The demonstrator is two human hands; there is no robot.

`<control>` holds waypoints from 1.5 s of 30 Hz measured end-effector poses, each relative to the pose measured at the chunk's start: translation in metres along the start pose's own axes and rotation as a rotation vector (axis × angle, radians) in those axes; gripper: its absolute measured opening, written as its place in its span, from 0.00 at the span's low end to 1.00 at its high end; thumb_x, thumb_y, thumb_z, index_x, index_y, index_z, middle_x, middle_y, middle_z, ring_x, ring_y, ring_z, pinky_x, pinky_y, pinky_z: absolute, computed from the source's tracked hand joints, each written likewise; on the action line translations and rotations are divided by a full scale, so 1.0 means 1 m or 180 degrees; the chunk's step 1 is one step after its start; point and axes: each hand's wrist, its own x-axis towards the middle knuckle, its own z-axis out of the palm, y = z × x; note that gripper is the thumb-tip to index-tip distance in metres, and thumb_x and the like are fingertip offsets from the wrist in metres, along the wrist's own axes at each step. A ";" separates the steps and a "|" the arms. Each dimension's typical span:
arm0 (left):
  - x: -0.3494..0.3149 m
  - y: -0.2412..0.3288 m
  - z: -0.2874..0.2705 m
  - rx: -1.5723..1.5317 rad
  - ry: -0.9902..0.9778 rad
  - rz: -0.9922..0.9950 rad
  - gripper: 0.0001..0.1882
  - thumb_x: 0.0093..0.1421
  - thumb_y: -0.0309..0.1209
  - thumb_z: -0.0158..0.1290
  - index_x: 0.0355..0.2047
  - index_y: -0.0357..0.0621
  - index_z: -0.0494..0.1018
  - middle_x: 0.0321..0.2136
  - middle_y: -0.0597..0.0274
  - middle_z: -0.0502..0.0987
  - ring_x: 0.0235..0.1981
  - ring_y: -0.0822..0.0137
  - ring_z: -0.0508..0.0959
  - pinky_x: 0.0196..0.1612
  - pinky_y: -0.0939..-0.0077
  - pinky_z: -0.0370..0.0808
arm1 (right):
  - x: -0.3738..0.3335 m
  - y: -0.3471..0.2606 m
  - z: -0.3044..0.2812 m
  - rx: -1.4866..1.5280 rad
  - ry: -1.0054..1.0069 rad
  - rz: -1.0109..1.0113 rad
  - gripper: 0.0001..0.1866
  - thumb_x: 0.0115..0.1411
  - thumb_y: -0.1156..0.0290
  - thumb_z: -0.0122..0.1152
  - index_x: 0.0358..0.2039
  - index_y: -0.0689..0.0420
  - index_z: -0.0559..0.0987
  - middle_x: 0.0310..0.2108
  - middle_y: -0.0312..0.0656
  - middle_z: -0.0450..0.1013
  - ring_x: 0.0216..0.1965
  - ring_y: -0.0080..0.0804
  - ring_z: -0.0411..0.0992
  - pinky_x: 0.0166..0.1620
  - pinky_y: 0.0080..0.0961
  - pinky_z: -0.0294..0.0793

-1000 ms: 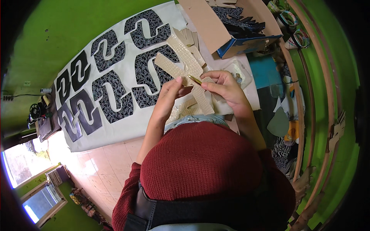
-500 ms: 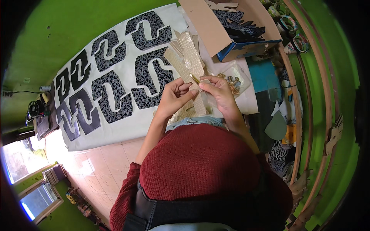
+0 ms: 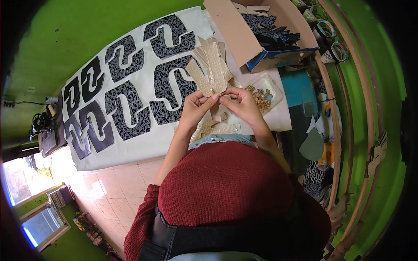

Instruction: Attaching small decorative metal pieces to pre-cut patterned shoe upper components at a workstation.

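Note:
My left hand (image 3: 198,108) and my right hand (image 3: 241,105) meet above the near right part of the table, thumbs and fingertips pinched together. Between them they grip the lower end of a beige crocodile-textured strip (image 3: 209,89). A small gold metal fitting (image 3: 213,91) shows at the fingertips; its exact shape is too small to tell. Just beyond my hands lies a fanned pile of similar beige strips (image 3: 215,61). More beige pieces (image 3: 217,128) rest close to my body. Beside my right hand, a clear plastic tray (image 3: 280,92) contains gold metal fittings (image 3: 262,100).
Several black patterned S-shaped cutouts (image 3: 128,111) cover the white-topped table (image 3: 143,154) to the left. An open cardboard box (image 3: 230,32) with dark scraps stands at the far right. Past the right edge are a wooden rail (image 3: 333,130) and loose material pieces (image 3: 311,145).
The gold fitting has come down to the beige strip's end, where both hands now pinch. My hands have drawn slightly lower, and the strip's length no longer stretches down toward my body.

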 end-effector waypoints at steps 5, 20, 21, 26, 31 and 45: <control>0.004 -0.007 -0.004 0.0003 0.0184 0.0211 0.11 0.56 0.31 0.56 0.36 0.38 0.74 0.30 0.62 0.78 0.30 0.79 0.75 0.34 0.87 0.70 | 0.001 0.001 0.011 -0.0370 0.0287 -0.0422 0.09 0.51 0.71 0.63 0.30 0.63 0.76 0.27 0.36 0.74 0.31 0.17 0.69 0.35 0.15 0.68; 0.010 -0.025 -0.011 -0.0163 0.0305 0.0600 0.11 0.53 0.25 0.57 0.38 0.38 0.75 0.47 0.66 0.66 0.40 0.71 0.73 0.46 0.76 0.70 | 0.007 0.011 0.016 -0.0576 0.0589 -0.0627 0.13 0.50 0.67 0.65 0.31 0.64 0.77 0.26 0.41 0.76 0.29 0.21 0.72 0.33 0.21 0.70; 0.010 -0.026 -0.011 -0.0159 0.0305 0.0597 0.11 0.53 0.25 0.57 0.38 0.38 0.75 0.47 0.66 0.66 0.40 0.71 0.73 0.46 0.76 0.70 | 0.007 0.008 0.015 -0.0748 0.0474 -0.0609 0.12 0.50 0.68 0.65 0.31 0.63 0.77 0.27 0.42 0.76 0.29 0.23 0.72 0.33 0.22 0.70; 0.013 -0.027 -0.019 0.0446 0.0152 0.1495 0.20 0.53 0.24 0.55 0.48 0.38 0.67 0.47 0.59 0.69 0.45 0.71 0.70 0.50 0.74 0.67 | 0.001 -0.021 0.025 -0.1770 0.0872 -0.1109 0.08 0.49 0.71 0.62 0.31 0.56 0.79 0.29 0.36 0.76 0.32 0.26 0.72 0.39 0.27 0.63; -0.009 0.030 -0.006 -0.0220 -0.0181 0.0793 0.27 0.54 0.30 0.54 0.54 0.41 0.59 0.46 0.54 0.70 0.46 0.64 0.71 0.49 0.73 0.69 | 0.003 -0.033 0.019 -0.3096 0.1659 -0.2667 0.15 0.40 0.79 0.63 0.32 0.51 0.81 0.32 0.30 0.76 0.35 0.30 0.70 0.41 0.24 0.55; 0.011 0.037 -0.027 0.0820 -0.0284 0.0086 0.22 0.52 0.32 0.58 0.44 0.35 0.67 0.34 0.60 0.75 0.31 0.74 0.74 0.30 0.83 0.72 | 0.013 -0.016 0.016 -0.3803 0.1525 -0.2729 0.10 0.45 0.73 0.61 0.30 0.44 0.81 0.37 0.20 0.74 0.38 0.22 0.66 0.45 0.35 0.45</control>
